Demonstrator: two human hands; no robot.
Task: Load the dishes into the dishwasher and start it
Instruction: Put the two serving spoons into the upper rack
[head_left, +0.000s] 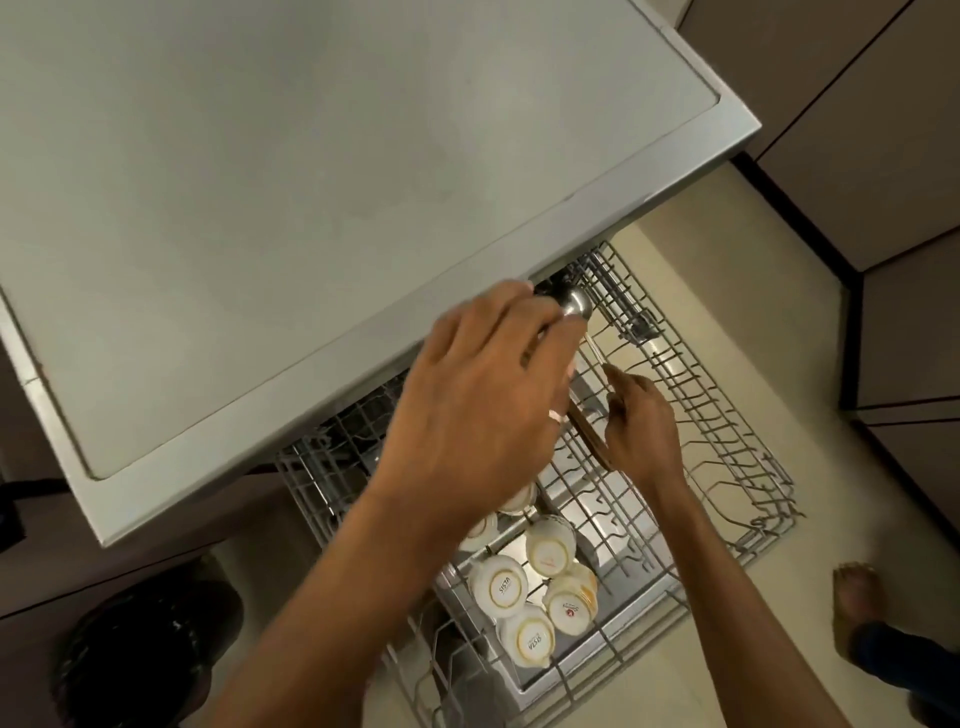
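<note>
1. Reaching over the pulled-out rack (774, 493), the left hand (483, 405) curls its grip round a steel ladle (574, 302), just below the front edge of the dishwasher top (311, 208).
2. The right hand (644, 421) pinches a brown wooden utensil (591, 439) in its grip, low over the rack wires.
3. Upturned white cups (501, 584) sit in the rack, nearer the person.

Matt grey dishwasher top (311, 197); wire metal rack (727, 441); glossy ceramic cups (501, 584); shiny steel ladle (574, 302).
</note>
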